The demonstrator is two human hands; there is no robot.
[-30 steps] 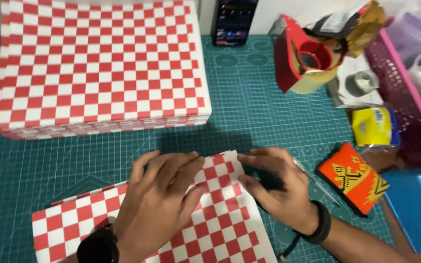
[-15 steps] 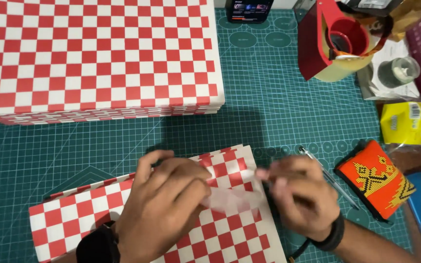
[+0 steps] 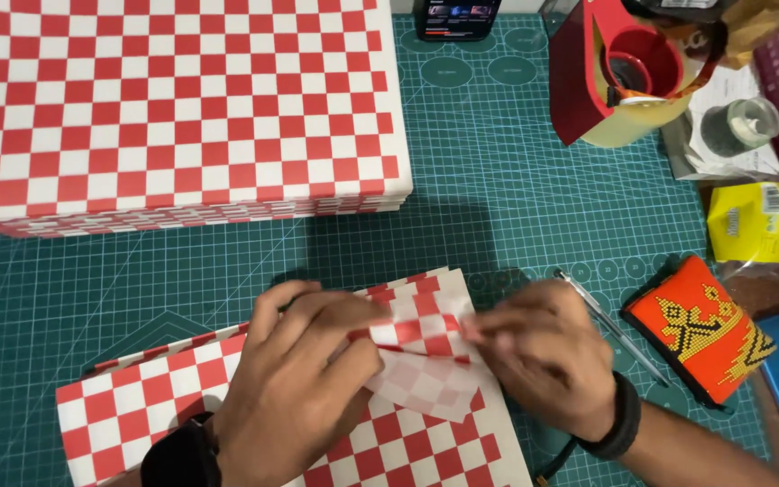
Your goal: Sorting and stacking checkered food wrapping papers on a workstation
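— Head view, nearest first: where does the checkered sheet [image 3: 182, 415] lie from the hands?

— Right under them, on the green cutting mat [image 3: 516, 216] that covers the bench. Its long axis runs from low left up to the right, and its upper right corner is folded over, pale underside showing.

— Which hand is nearer that fold?

— Both touch it. The left hand [image 3: 304, 379] lies curled over the fold from the left; the right hand [image 3: 547, 356] pinches its edge from the right, fingers narrow.

— And farther off?

— A tall stack of checkered sheets [image 3: 182, 108] sits well apart, up left.
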